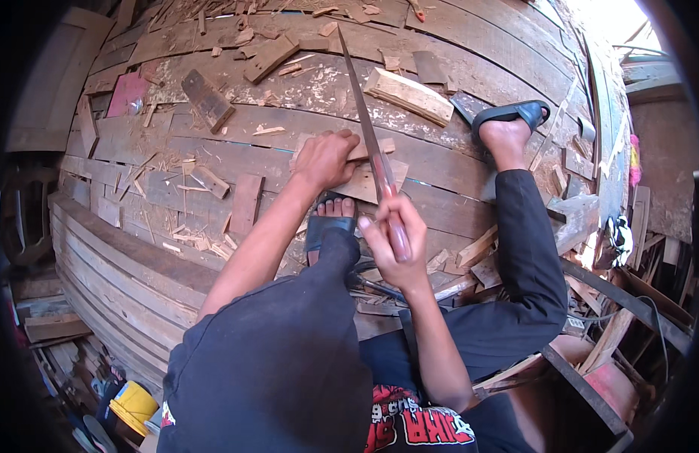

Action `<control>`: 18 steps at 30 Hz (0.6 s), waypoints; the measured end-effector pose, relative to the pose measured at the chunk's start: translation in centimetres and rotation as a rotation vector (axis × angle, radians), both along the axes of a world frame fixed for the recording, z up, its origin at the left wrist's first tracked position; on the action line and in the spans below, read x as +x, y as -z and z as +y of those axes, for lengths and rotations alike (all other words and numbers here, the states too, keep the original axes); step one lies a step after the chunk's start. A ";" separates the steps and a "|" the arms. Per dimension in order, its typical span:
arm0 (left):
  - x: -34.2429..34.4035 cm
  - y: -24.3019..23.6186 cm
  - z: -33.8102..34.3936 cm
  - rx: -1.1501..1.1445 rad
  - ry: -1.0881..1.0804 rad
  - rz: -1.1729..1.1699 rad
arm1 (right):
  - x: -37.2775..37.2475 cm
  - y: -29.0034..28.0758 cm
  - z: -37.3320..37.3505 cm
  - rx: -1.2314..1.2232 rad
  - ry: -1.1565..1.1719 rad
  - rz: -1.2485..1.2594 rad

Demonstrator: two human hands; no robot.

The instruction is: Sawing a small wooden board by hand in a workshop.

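My right hand (pixel 398 245) grips the reddish-brown handle of a long blade (pixel 364 113), which points away from me, its tip near the top of the view. My left hand (pixel 328 158) has its fingers curled over a small wood piece (pixel 380 146), just left of the blade. That piece rests on or against a flat wooden board (pixel 364 185); the exact contact is partly hidden by my hand and the blade. My left foot in a dark sandal (pixel 331 230) is just below the board.
Wood offcuts (pixel 210 98) and shavings litter the plank floor (pixel 470 45). A thick beveled block (pixel 406 94) lies beyond the blade. My right sandalled foot (pixel 508 124) is at the right. Stacked planks (pixel 119 272), a yellow bucket (pixel 130 408) and scrap timber (pixel 614 340) stand around.
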State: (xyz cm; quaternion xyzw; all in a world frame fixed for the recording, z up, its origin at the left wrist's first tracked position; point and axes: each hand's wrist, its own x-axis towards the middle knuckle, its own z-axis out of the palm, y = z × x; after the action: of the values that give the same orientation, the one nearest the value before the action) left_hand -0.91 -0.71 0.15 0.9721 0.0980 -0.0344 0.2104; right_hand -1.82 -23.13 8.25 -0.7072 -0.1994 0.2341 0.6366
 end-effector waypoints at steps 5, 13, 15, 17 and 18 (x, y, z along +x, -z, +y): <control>2.9 -0.1 -2.5 -0.044 0.033 0.008 | -5.1 -5.5 -9.4 -0.129 0.016 -0.149; 1.0 0.1 -0.8 -0.002 0.003 0.032 | 2.6 -1.4 0.9 -0.017 -0.039 -0.037; 0.3 0.7 -0.3 0.015 0.003 0.031 | 1.4 -1.7 -0.1 -0.024 0.018 -0.054; 1.4 0.9 -0.4 0.008 -0.002 0.003 | -2.4 -2.3 -6.1 -0.091 -0.032 -0.107; 0.5 1.1 0.1 0.011 -0.010 -0.012 | -4.5 -3.0 -8.1 -0.112 -0.036 -0.136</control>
State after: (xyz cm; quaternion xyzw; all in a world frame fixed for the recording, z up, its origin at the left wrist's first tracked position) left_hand -0.38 -0.63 -0.94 0.9729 0.1016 -0.0269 0.2060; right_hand -6.29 -31.23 11.24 -0.7523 -0.2415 0.2078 0.5766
